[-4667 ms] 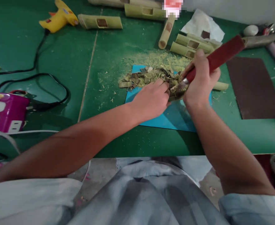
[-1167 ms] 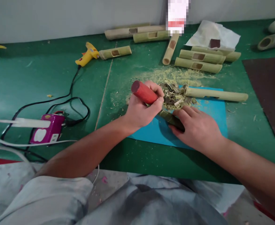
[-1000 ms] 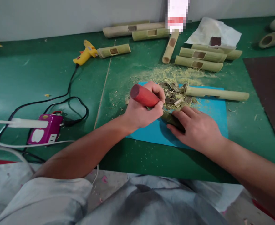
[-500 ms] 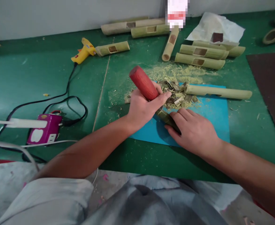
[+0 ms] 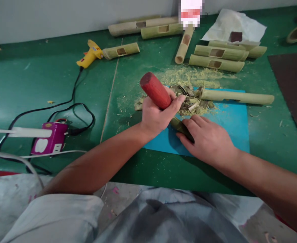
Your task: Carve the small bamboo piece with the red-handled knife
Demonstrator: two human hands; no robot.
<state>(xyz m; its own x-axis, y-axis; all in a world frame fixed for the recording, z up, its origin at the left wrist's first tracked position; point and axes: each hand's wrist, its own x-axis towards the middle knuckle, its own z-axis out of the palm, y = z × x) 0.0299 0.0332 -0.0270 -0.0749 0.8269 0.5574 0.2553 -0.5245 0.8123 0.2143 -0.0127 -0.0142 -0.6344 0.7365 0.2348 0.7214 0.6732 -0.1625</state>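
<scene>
My left hand (image 5: 157,113) is closed around the thick red wooden handle (image 5: 155,89) of a tool, which slants up and to the left. The tool's working end is hidden. Just below, my right hand (image 5: 206,136) grips a dark green bamboo piece (image 5: 180,126) that runs from under my left hand into my right palm. Both hands are over a blue sheet (image 5: 229,125). Bamboo chips (image 5: 192,101) are heaped just beyond my fingers, with a pale bamboo tube (image 5: 249,97) lying by the heap.
Several notched bamboo tubes (image 5: 229,65) lie at the back of the green table (image 5: 130,165). A yellow glue gun (image 5: 90,55) and a purple power socket box (image 5: 53,136) with cords are on the left. A dark brown sheet (image 5: 292,84) is at the right.
Both hands keep their grips, with only a very slight shift. The whole view has moved a little; the things on the table stay in place.
</scene>
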